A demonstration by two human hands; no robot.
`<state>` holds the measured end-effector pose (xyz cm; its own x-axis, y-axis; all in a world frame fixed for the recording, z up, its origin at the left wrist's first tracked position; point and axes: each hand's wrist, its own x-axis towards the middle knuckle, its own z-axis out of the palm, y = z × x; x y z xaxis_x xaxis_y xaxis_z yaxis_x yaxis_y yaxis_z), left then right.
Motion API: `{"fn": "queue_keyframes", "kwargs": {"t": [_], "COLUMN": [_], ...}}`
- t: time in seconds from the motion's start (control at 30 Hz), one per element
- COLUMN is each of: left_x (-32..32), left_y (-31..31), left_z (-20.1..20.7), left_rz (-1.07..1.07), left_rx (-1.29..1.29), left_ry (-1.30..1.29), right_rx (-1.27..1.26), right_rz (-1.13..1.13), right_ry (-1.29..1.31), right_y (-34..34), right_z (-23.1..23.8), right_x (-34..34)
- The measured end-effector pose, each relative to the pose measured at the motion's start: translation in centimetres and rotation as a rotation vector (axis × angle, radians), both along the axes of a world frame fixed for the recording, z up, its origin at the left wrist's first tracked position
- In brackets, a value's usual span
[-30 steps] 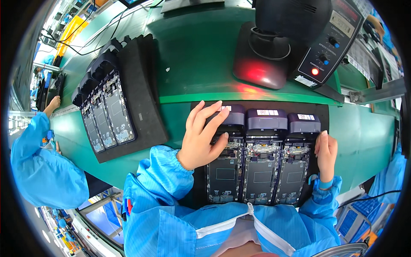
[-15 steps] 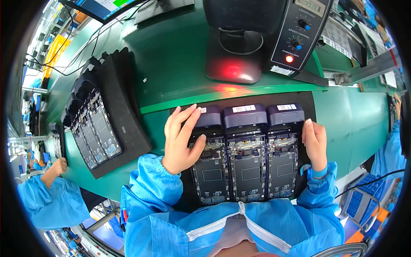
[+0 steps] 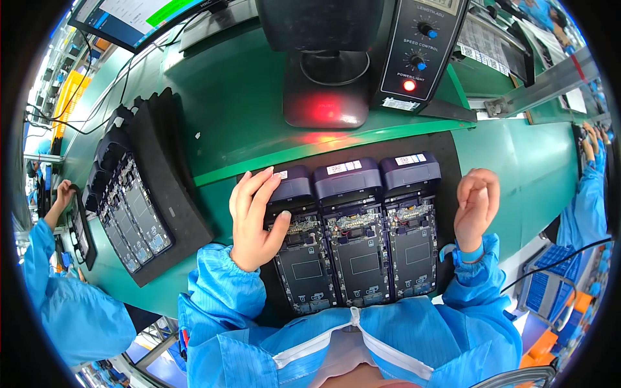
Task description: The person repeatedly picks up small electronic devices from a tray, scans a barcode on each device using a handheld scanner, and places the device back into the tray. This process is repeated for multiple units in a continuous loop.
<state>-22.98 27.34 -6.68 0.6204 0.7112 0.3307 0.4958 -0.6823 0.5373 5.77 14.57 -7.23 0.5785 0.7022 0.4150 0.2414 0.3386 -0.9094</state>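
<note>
Three handheld electronic devices lie side by side before me: the left device, the middle device and the right device. Each has an exposed circuit board and a dark purple top housing with a white label. My left hand rests at the left device, fingers spread over its top housing and thumb along its upper board. Beside the right device, apart from it, my right hand is raised with its fingers curled in; nothing shows between them. The devices lie on a black mat.
Further similar devices lie on stacked black foam sheets at left. Behind are a black scanner stand with red light, a control box and a monitor. A co-worker's sleeve shows at left.
The view has shifted, so the bench things sit further left. My right hand has lifted away from the right device and turned, fingers curled. My left hand stays on the left device.
</note>
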Motion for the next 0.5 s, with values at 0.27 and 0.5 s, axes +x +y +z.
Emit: {"fn": "queue_keyframes", "kwargs": {"t": [0.27, 0.5], "left_x": [-0.2, -2.2], "left_y": [0.0, -4.3], "left_z": [-0.1, -1.7], "left_rz": [0.004, 0.243], "left_rx": [0.038, -0.366], "left_ry": [-0.039, -0.472], "right_rx": [-0.389, -0.386], "right_rz": [0.144, 0.109], "right_ry": [-0.49, -0.935], "right_y": [0.4, -0.4], "right_z": [1.4, 4.6], "right_x": [-0.2, -2.9]}}
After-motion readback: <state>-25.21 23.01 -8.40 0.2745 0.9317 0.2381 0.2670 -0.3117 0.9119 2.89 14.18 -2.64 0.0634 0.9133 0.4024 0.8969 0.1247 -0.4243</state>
